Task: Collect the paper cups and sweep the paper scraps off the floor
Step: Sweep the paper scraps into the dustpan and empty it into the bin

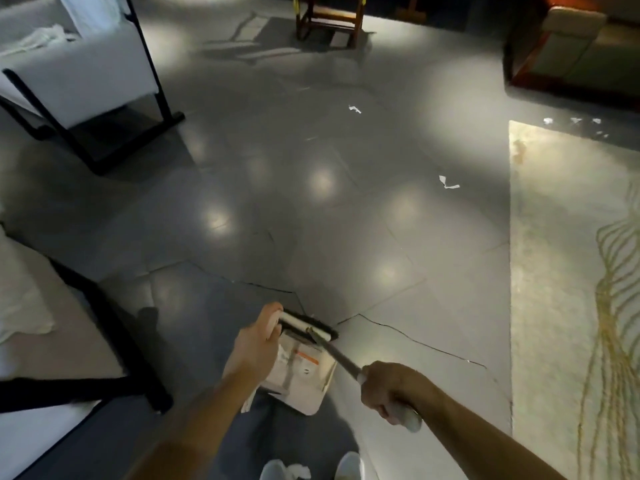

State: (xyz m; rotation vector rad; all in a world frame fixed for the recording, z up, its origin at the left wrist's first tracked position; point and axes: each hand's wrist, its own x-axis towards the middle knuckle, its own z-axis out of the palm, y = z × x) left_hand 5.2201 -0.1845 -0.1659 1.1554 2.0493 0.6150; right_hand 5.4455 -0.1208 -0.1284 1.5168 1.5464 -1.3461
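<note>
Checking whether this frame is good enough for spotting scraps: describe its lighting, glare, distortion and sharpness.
Head view: dim overall, round glare patches on the glossy floor, a bright wash over the rug; white scraps stand out clearly; wide-angle distortion skews the chair frame at left; the broom in the right hand looks slightly soft.

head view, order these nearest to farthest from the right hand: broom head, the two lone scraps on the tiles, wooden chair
From the right hand:
1. broom head, just ahead to the left
2. near scrap, ahead right, beside the rug
3. far scrap, mid floor, farther on
4. wooden chair, at the far end
</note>
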